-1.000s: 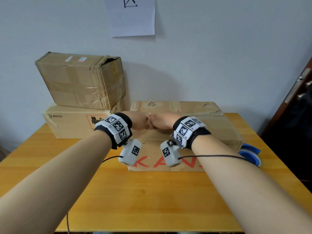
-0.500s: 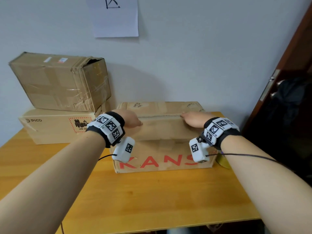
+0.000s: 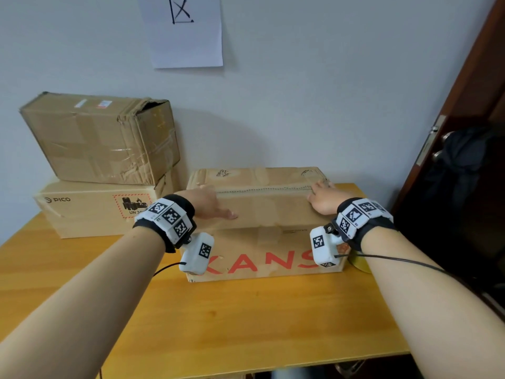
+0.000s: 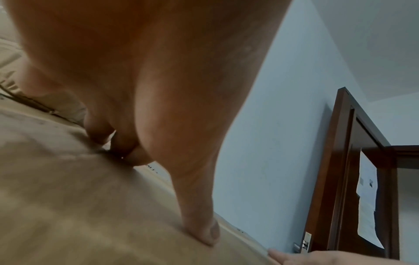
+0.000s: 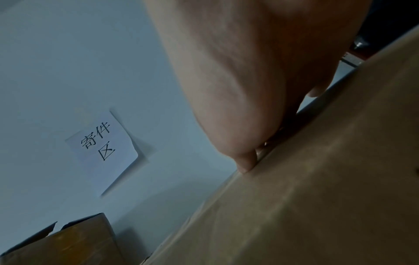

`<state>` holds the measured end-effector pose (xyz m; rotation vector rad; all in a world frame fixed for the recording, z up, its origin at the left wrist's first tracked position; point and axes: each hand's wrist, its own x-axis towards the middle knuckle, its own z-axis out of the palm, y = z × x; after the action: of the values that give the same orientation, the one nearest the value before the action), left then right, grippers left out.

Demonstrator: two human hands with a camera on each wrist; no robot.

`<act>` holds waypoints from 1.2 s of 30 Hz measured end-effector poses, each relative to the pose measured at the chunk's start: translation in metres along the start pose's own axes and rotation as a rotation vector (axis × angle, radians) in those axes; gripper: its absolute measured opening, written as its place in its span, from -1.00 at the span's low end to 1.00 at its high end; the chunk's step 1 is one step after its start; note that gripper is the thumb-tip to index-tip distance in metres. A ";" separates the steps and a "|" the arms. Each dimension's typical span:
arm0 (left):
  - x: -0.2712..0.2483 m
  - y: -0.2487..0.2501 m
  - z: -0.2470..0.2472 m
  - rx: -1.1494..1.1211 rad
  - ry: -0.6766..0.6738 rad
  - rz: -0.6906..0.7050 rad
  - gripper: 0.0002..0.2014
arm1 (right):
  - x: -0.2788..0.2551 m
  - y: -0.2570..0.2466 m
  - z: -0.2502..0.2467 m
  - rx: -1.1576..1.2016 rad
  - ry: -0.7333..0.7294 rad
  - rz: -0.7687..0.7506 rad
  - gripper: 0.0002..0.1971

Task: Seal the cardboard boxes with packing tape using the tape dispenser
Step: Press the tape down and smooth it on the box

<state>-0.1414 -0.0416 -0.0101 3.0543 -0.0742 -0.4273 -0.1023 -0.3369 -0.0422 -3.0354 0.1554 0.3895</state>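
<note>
A long cardboard box [image 3: 262, 212] with red letters on its front stands in the middle of the wooden table [image 3: 246, 324]. Its top flaps lie down and meet at a seam [image 3: 262, 189]. My left hand [image 3: 210, 205] presses flat on the left end of the top, thumb stretched along the cardboard [image 4: 201, 229]. My right hand [image 3: 322, 198] presses on the right end, fingertips [image 5: 246, 165] at the flap edge. Neither hand holds anything. A yellowish round object [image 3: 359, 263], perhaps the tape roll, shows partly behind my right wrist.
Two more boxes are stacked at the back left: a crumpled taped one [image 3: 101, 138] on a flat PICO box [image 3: 90, 212]. A paper sign [image 3: 188, 31] hangs on the wall. A dark wooden door [image 3: 470, 86] with a black bag [image 3: 464, 165] stands at the right.
My hands have slid apart from the middle of the box top to its two ends. The head view has turned right, and the blue dispenser has dropped behind my right wrist.
</note>
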 end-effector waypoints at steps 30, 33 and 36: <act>0.019 -0.029 -0.006 -0.253 0.066 -0.141 -0.38 | 0.005 0.014 -0.037 0.275 -0.012 0.031 -0.61; 0.021 -0.031 -0.012 -0.194 0.022 -0.207 -0.25 | 0.009 0.017 -0.040 0.257 -0.012 0.039 -0.52; 0.024 -0.037 -0.011 -0.207 0.003 -0.242 -0.26 | 0.016 0.022 -0.040 0.262 -0.027 0.023 -0.44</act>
<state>-0.1140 -0.0054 -0.0085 2.8666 0.3217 -0.4143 -0.0798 -0.3640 -0.0095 -2.7716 0.2204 0.3785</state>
